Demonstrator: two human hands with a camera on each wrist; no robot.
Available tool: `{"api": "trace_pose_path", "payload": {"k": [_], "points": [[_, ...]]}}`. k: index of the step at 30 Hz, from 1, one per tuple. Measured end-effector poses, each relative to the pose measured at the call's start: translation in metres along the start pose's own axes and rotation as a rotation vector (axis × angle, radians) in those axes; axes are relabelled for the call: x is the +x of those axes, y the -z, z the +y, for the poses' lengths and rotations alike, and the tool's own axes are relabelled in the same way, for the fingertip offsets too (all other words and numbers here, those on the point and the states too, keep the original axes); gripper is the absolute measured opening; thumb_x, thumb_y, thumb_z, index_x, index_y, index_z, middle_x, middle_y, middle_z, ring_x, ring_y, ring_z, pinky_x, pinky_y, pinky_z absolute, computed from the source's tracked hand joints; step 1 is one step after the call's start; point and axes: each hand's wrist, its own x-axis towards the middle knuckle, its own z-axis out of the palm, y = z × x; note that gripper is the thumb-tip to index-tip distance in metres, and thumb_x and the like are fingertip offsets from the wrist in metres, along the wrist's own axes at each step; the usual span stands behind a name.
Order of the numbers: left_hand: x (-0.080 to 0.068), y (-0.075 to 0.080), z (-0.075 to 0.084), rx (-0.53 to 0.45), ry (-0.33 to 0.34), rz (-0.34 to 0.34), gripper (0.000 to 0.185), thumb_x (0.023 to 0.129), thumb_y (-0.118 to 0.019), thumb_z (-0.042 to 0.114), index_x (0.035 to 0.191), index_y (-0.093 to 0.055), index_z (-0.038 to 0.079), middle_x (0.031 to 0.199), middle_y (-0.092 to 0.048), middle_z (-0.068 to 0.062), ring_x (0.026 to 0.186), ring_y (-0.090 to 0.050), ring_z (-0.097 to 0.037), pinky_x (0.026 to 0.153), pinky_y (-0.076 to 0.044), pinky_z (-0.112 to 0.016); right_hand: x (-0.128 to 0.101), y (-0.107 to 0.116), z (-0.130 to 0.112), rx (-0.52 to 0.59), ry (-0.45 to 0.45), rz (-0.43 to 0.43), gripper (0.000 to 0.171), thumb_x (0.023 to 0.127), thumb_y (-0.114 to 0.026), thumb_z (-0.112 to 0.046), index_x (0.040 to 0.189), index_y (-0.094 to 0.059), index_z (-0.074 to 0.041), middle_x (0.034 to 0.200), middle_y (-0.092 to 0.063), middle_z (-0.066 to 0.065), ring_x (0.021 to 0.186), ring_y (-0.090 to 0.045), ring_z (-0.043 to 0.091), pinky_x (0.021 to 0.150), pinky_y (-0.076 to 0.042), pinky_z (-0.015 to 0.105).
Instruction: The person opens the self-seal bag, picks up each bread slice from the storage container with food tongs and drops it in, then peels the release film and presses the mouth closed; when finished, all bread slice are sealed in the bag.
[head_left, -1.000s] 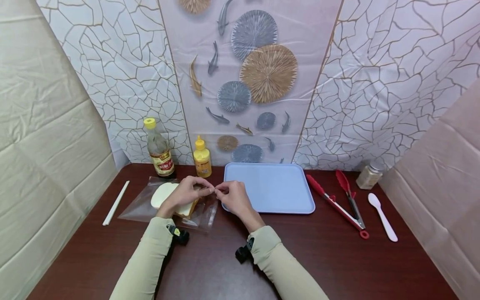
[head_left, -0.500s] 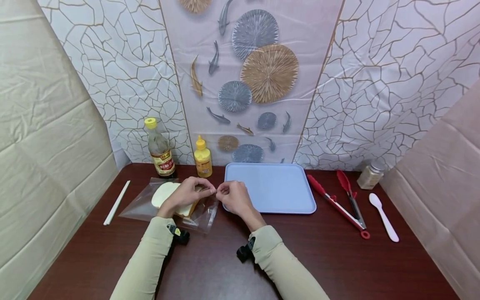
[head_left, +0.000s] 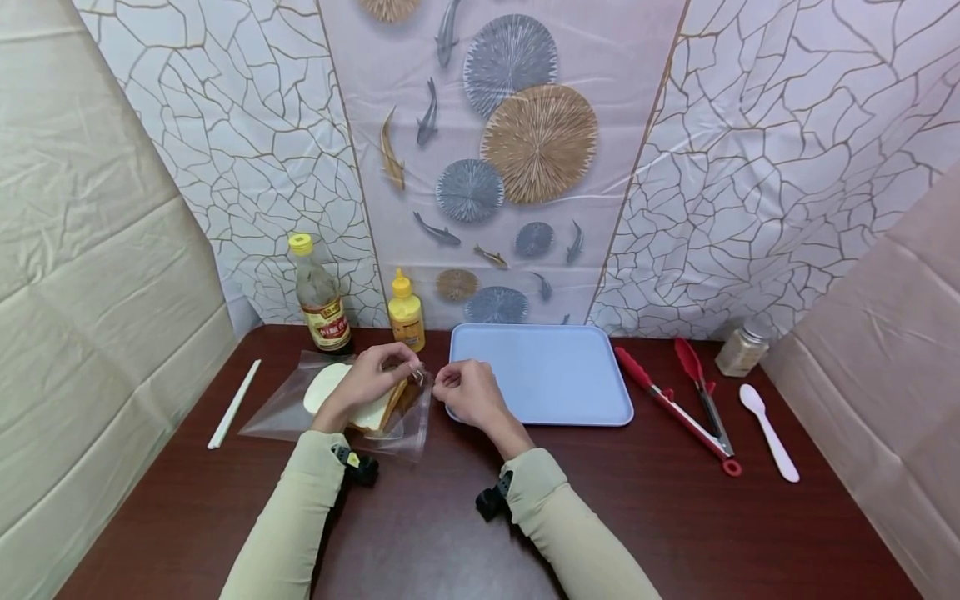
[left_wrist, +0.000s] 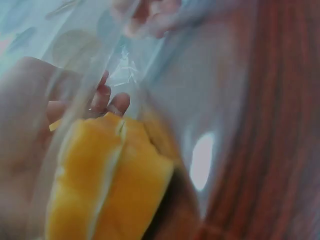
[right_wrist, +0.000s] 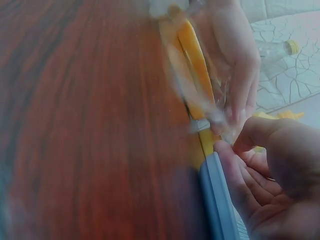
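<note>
A clear plastic bag (head_left: 273,417) lies on the dark wooden table with slices of bread (head_left: 322,387) inside. My left hand (head_left: 371,379) rests over the bread and pinches one lip of the bag's mouth. My right hand (head_left: 465,393) sits just to the right and pinches the opposite lip. The left wrist view shows the yellow-crusted bread (left_wrist: 110,185) through the bag film (left_wrist: 200,100), with fingertips (left_wrist: 112,102) behind it. In the right wrist view my right hand (right_wrist: 270,165) pinches the bag edge beside the bread crust (right_wrist: 192,55), close to my left hand (right_wrist: 235,55).
A light blue tray (head_left: 540,375) lies right of my hands. Red tongs (head_left: 690,400), a white spoon (head_left: 768,433) and a small jar (head_left: 738,350) are further right. A dark sauce bottle (head_left: 318,300) and a yellow squeeze bottle (head_left: 406,312) stand at the back wall. A white stick (head_left: 233,404) lies at the left.
The two hands have drawn slightly apart. My left hand has shifted left and back over the bread, pulling the bag's mouth wider.
</note>
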Motion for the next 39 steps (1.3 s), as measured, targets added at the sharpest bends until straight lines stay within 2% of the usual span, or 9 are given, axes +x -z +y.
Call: {"api": "trace_pose_path", "payload": {"k": [2,5,10,17,24,30,36,39], "points": [[0.0000,0.0005,-0.0004,-0.017,0.014,0.006,0.008,0.105,-0.073,0.019,0.107,-0.079,0.014,0.107,-0.080,-0.004,0.101,-0.073,-0.017,0.091,-0.056,-0.030,-0.0001,0.0000,-0.0001,0.045,-0.007,0.000,0.010,0.097,-0.074,-0.012,0.089,-0.080,-0.011,0.081,-0.080,0.000,0.071,-0.072,0.003,0.071,-0.061,0.023],[0.0005,-0.0009,0.0006,-0.005,0.020,-0.030,0.011,0.105,-0.072,0.021,0.108,-0.081,0.015,0.108,-0.081,-0.004,0.103,-0.072,-0.017,0.092,-0.056,-0.031,-0.0002,-0.0006,-0.0010,0.131,-0.009,0.021,0.010,0.101,-0.072,-0.013,0.096,-0.080,-0.010,0.084,-0.080,0.002,0.070,-0.073,0.005,0.068,-0.062,0.023],[0.0021,-0.0032,-0.0009,0.022,0.035,-0.046,0.012,0.105,-0.072,0.024,0.107,-0.082,0.017,0.108,-0.081,-0.002,0.099,-0.069,-0.014,0.089,-0.056,-0.030,0.0005,-0.0011,-0.0039,0.211,0.017,0.067,0.006,0.099,-0.073,-0.012,0.097,-0.077,-0.009,0.082,-0.078,0.005,0.065,-0.073,0.008,0.063,-0.062,0.026],[0.0022,-0.0036,-0.0011,0.012,0.042,-0.047,0.011,0.104,-0.075,0.027,0.105,-0.083,0.020,0.107,-0.082,0.002,0.100,-0.071,-0.012,0.089,-0.056,-0.027,0.0002,-0.0008,-0.0044,0.141,-0.018,0.027,0.011,0.102,-0.075,-0.014,0.102,-0.082,-0.007,0.089,-0.083,0.004,0.077,-0.078,0.010,0.069,-0.063,0.024],[-0.0001,-0.0028,0.0001,0.011,0.000,-0.071,0.008,0.101,-0.079,0.027,0.106,-0.085,0.024,0.107,-0.083,0.006,0.107,-0.074,-0.012,0.095,-0.057,-0.027,-0.0003,0.0001,-0.0041,0.094,-0.012,0.023,0.015,0.101,-0.078,-0.017,0.109,-0.083,-0.006,0.100,-0.084,0.009,0.089,-0.082,0.020,0.075,-0.065,0.025],[-0.0005,-0.0017,0.0006,-0.008,-0.028,-0.082,0.009,0.101,-0.080,0.027,0.107,-0.086,0.023,0.108,-0.083,0.005,0.107,-0.074,-0.013,0.093,-0.057,-0.024,-0.0007,-0.0006,-0.0055,0.045,-0.008,0.037,0.013,0.102,-0.077,-0.018,0.103,-0.084,-0.007,0.090,-0.084,0.004,0.081,-0.080,0.013,0.071,-0.063,0.024],[0.0005,-0.0026,-0.0005,-0.001,-0.014,-0.069,0.008,0.101,-0.080,0.027,0.106,-0.086,0.024,0.107,-0.083,0.005,0.106,-0.073,-0.012,0.093,-0.057,-0.026,-0.0016,-0.0014,-0.0080,0.047,-0.033,0.035,0.013,0.102,-0.073,-0.014,0.101,-0.083,-0.006,0.081,-0.082,0.001,0.071,-0.075,0.006,0.069,-0.062,0.025],[0.0004,-0.0034,-0.0017,0.014,-0.006,-0.055,0.007,0.101,-0.079,0.026,0.104,-0.085,0.025,0.105,-0.083,0.006,0.104,-0.073,-0.011,0.093,-0.057,-0.028,-0.0027,-0.0019,-0.0097,0.019,-0.068,0.028,0.013,0.103,-0.072,-0.016,0.098,-0.083,-0.010,0.079,-0.079,-0.003,0.067,-0.071,0.004,0.067,-0.060,0.028]]}}
